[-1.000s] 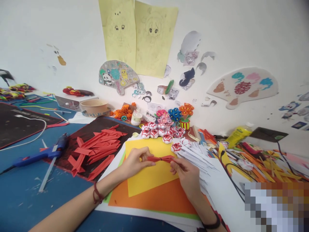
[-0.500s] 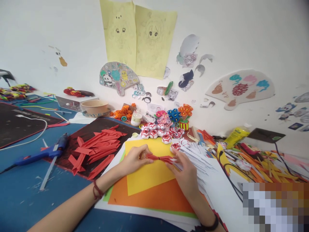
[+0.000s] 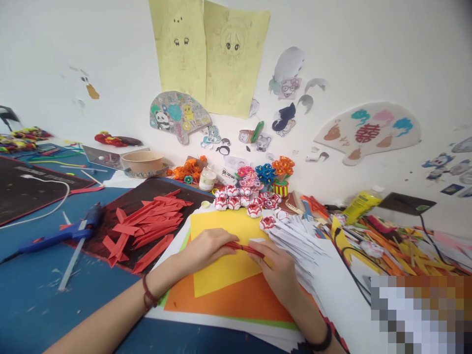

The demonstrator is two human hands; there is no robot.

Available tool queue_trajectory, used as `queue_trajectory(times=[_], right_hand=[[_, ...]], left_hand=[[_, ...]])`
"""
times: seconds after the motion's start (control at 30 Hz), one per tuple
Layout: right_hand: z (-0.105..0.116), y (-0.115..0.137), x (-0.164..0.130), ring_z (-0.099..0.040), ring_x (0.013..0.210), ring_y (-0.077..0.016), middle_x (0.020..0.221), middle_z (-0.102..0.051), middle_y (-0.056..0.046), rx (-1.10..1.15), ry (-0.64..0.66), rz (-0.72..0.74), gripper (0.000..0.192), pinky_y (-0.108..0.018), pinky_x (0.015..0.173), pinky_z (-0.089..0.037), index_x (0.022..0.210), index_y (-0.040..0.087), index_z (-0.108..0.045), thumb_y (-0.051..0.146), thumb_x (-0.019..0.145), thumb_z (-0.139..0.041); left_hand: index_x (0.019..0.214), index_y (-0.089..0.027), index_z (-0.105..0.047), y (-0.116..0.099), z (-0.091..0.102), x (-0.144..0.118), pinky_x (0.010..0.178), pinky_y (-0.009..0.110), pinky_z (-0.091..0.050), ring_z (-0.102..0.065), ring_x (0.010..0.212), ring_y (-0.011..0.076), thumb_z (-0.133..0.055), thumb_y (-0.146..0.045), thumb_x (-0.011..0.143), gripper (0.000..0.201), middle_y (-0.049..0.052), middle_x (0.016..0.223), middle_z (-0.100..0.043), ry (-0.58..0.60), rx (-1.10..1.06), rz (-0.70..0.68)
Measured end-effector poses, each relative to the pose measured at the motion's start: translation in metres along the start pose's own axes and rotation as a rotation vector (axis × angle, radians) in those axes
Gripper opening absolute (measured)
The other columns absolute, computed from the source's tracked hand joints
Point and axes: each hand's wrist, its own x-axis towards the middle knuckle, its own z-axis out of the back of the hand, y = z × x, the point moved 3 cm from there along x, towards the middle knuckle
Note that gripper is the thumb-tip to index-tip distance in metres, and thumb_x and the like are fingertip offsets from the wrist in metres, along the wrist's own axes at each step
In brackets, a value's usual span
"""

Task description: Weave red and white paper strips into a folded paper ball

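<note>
Red folded paper strips, bundled (image 3: 243,248), pinched between left hand (image 3: 206,250) and right hand (image 3: 278,268), both closed on the bundle, held low over yellow paper sheet (image 3: 221,270) atop orange paper sheet (image 3: 236,300) on blue counter (image 3: 33,300). Risks noted: bundle slipping or fanning apart if either pinch loosens; creases crushed under excess pressure. Stack of white folded paper pieces (image 3: 298,241) just beside right hand, liable to be knocked. Loose red paper strips (image 3: 147,226) near left forearm, prone to scatter. Blue glue gun (image 3: 59,236) well apart, cord trailing.
</note>
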Motion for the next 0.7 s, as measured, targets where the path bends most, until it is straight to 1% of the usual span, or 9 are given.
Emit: queue_trajectory(times=[0.07, 0.13, 0.23, 0.33, 0.47, 0.53, 0.63, 0.7], right_hand=[[0.000, 0.001, 0.001, -0.070, 0.093, -0.0221, 0.101, -0.075, -0.006, 0.008, 0.014, -0.019, 0.021, -0.034, 0.083, -0.058, 0.108, 0.026, -0.075, 0.031, 0.093, -0.062], [0.000, 0.003, 0.003, -0.069, 0.096, -0.0229, 0.104, -0.074, -0.007, 0.021, 0.032, -0.047, 0.023, -0.036, 0.085, -0.057, 0.111, 0.025, -0.074, 0.032, 0.090, -0.065], [-0.002, 0.005, 0.005, -0.068, 0.096, -0.0232, 0.106, -0.074, -0.007, 0.096, 0.084, -0.083, 0.026, -0.037, 0.085, -0.056, 0.112, 0.025, -0.073, 0.033, 0.087, -0.069], [-0.004, 0.007, 0.006, -0.070, 0.091, -0.0226, 0.099, -0.076, -0.007, 0.205, 0.129, -0.104, 0.021, -0.037, 0.083, -0.057, 0.105, 0.024, -0.076, 0.033, 0.087, -0.068], [-0.002, 0.009, 0.007, -0.071, 0.079, -0.0205, 0.089, -0.078, -0.004, 0.256, 0.142, -0.148, 0.014, -0.039, 0.088, -0.055, 0.094, 0.024, -0.078, 0.033, 0.087, -0.070], [0.000, 0.010, 0.008, -0.071, 0.077, -0.0200, 0.086, -0.077, -0.004, 0.256, 0.132, -0.146, 0.012, -0.037, 0.084, -0.056, 0.090, 0.024, -0.078, 0.032, 0.085, -0.071], [0.004, 0.012, 0.010, -0.070, 0.074, -0.0195, 0.083, -0.076, -0.004, 0.246, 0.111, -0.109, 0.009, -0.032, 0.072, -0.056, 0.086, 0.022, -0.077, 0.029, 0.083, -0.073], [0.007, 0.013, 0.011, -0.069, 0.072, -0.0185, 0.080, -0.076, -0.004, 0.233, 0.099, -0.065, 0.006, -0.031, 0.071, -0.056, 0.084, 0.021, -0.076, 0.025, 0.082, -0.073]], left_hand=[[0.113, -0.020, -0.066, -0.003, 0.001, 0.000, 0.081, 0.026, -0.043, -0.065, 0.092, 0.0188, -0.044, -0.041, 0.101, 0.032, 0.007, 0.100, -0.070, 0.008, 0.027, -0.043], [0.109, -0.020, -0.067, -0.006, 0.002, 0.000, 0.079, 0.025, -0.043, -0.065, 0.089, 0.0177, -0.043, -0.042, 0.102, 0.034, 0.006, 0.097, -0.070, 0.004, 0.024, -0.059], [0.111, -0.020, -0.067, -0.011, 0.000, -0.001, 0.077, 0.024, -0.043, -0.065, 0.087, 0.0171, -0.043, -0.041, 0.102, 0.033, 0.006, 0.095, -0.070, 0.012, -0.005, -0.086], [0.112, -0.021, -0.068, -0.014, -0.002, -0.001, 0.075, 0.023, -0.043, -0.065, 0.084, 0.0164, -0.045, -0.041, 0.101, 0.033, 0.005, 0.093, -0.071, 0.015, -0.046, -0.088], [0.108, -0.022, -0.070, -0.015, -0.002, -0.001, 0.076, 0.022, -0.044, -0.067, 0.085, 0.0153, -0.048, -0.042, 0.100, 0.031, 0.003, 0.095, -0.073, 0.022, -0.097, -0.059], [0.106, -0.021, -0.070, -0.016, -0.001, 0.000, 0.077, 0.021, -0.044, -0.068, 0.085, 0.0152, -0.049, -0.043, 0.100, 0.031, 0.003, 0.095, -0.074, 0.015, -0.099, -0.061], [0.104, -0.019, -0.071, -0.019, 0.001, 0.000, 0.077, 0.021, -0.045, -0.068, 0.084, 0.0150, -0.049, -0.040, 0.100, 0.030, 0.004, 0.095, -0.074, -0.014, -0.099, -0.091], [0.104, -0.018, -0.071, -0.019, 0.001, 0.001, 0.076, 0.020, -0.045, -0.068, 0.083, 0.0142, -0.051, -0.038, 0.100, 0.028, 0.004, 0.094, -0.075, -0.029, -0.106, -0.115]])
